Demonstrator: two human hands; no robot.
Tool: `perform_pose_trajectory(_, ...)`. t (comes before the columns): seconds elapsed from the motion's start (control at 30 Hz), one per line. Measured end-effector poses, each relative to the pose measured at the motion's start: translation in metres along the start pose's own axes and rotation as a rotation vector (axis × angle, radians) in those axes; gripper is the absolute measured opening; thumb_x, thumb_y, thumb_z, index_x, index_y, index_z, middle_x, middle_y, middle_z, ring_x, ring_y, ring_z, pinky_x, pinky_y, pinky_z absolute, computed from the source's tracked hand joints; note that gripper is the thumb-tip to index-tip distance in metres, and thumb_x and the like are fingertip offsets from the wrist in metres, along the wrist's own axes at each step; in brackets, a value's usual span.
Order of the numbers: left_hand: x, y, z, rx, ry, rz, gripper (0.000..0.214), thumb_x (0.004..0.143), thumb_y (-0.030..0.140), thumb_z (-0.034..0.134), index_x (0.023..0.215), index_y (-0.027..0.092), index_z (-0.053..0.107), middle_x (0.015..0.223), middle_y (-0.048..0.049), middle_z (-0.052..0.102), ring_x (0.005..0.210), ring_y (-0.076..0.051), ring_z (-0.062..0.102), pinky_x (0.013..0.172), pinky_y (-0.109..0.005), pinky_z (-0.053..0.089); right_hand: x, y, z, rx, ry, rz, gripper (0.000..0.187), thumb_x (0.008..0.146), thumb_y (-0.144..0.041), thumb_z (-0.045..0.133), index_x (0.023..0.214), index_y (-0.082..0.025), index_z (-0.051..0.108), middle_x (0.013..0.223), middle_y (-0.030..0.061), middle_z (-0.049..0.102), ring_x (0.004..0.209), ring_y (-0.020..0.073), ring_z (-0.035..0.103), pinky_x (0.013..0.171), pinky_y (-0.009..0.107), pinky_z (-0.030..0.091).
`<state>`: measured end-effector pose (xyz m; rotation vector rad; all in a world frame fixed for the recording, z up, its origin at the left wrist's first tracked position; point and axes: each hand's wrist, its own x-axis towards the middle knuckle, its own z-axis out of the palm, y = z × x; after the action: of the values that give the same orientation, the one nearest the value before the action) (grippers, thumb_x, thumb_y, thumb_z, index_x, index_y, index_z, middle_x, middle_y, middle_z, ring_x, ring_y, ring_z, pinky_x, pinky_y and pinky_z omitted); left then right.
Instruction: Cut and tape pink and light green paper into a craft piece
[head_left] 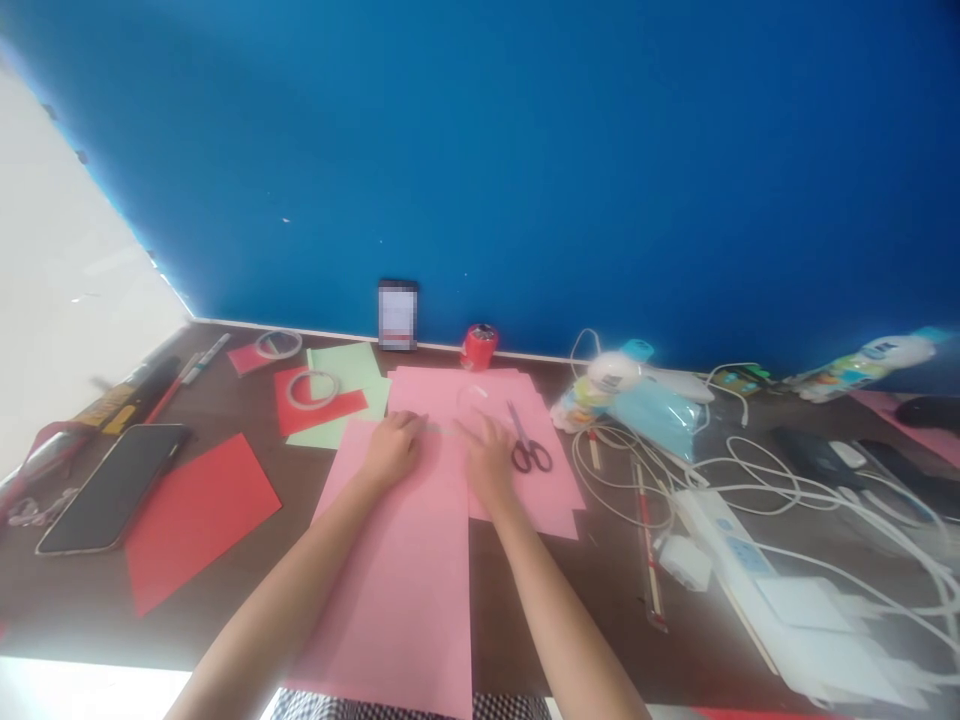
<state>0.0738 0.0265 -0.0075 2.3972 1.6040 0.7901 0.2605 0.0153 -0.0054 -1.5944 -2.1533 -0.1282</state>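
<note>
A long pink paper sheet (pixel 409 590) lies in front of me, its lower end hanging past the table's front edge. My left hand (pixel 394 450) rests on its upper part with the fingers bent and pressed together; what they hold, if anything, is blurred. Opposite it, my right hand (pixel 490 462) touches the pink papers, index finger stretched out and fingers apart. Between the fingertips lies a pale narrow strip (pixel 441 429), too blurred to name. More pink sheets (pixel 551 490) sit under and beyond the hands. Scissors (pixel 529 448) with dark handles lie just right of my right hand.
On the left are a red sheet (pixel 202 520), a phone (pixel 112 490), green paper (pixel 349 365) and a tape roll (pixel 312 389). A red container (pixel 480 347) and a propped phone (pixel 397 316) stand by the blue wall. White cables and a power strip (pixel 739 560) cover the right.
</note>
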Motion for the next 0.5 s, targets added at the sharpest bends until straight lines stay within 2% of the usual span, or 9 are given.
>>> perform_pose_trajectory(0.17, 0.000, 0.013, -0.003, 0.189, -0.060, 0.072, 0.047, 0.071, 0.004, 0.044, 0.110, 0.025, 0.059, 0.111, -0.0077, 0.054, 0.099, -0.024, 0.045, 0.080, -0.037, 0.041, 0.000, -0.002, 0.002, -0.007, -0.067, -0.006, 0.057, 0.070, 0.003, 0.040, 0.110, -0.031, 0.062, 0.132, 0.0060, 0.042, 0.120, 0.0286, 0.030, 0.089, 0.046, 0.026)
perform_pose_trajectory(0.3, -0.001, 0.015, -0.004, 0.236, -0.078, 0.067, 0.047, 0.072, 0.003, 0.043, 0.111, 0.024, 0.057, 0.112, -0.0076, 0.054, 0.099, -0.024, 0.044, 0.079, -0.035, 0.039, 0.000, -0.001, -0.002, 0.020, 0.031, 0.112, 0.066, 0.065, 0.006, 0.037, 0.119, -0.027, 0.055, 0.129, 0.0073, 0.045, 0.117, 0.0263, 0.033, 0.093, 0.045, 0.024)
perform_pose_trajectory(0.37, 0.000, 0.015, -0.005, 0.253, -0.085, 0.072, 0.050, 0.072, 0.003, 0.043, 0.116, 0.023, 0.053, 0.111, -0.0078, 0.055, 0.098, -0.024, 0.044, 0.079, -0.035, 0.039, 0.000, 0.000, -0.004, 0.040, 0.080, 0.178, 0.066, 0.064, 0.006, 0.036, 0.118, -0.026, 0.057, 0.124, 0.0069, 0.049, 0.115, 0.0250, 0.035, 0.094, 0.043, 0.024)
perform_pose_trajectory(0.43, 0.000, 0.016, -0.006, 0.273, -0.095, 0.078, 0.050, 0.072, 0.003, 0.043, 0.117, 0.023, 0.052, 0.109, -0.0077, 0.056, 0.098, -0.024, 0.044, 0.080, -0.035, 0.038, -0.001, 0.001, -0.006, 0.047, 0.075, 0.198, 0.062, 0.064, 0.006, 0.037, 0.111, -0.027, 0.062, 0.121, 0.0060, 0.051, 0.113, 0.0246, 0.036, 0.093, 0.042, 0.024)
perform_pose_trajectory(0.5, 0.001, 0.018, -0.007, 0.294, -0.110, 0.079, 0.046, 0.073, 0.004, 0.043, 0.113, 0.024, 0.054, 0.108, -0.0076, 0.056, 0.098, -0.023, 0.044, 0.081, -0.036, 0.037, -0.002, 0.000, -0.006, 0.035, 0.018, 0.169, 0.059, 0.066, 0.005, 0.038, 0.106, -0.030, 0.065, 0.122, 0.0052, 0.050, 0.114, 0.0252, 0.035, 0.093, 0.043, 0.023)
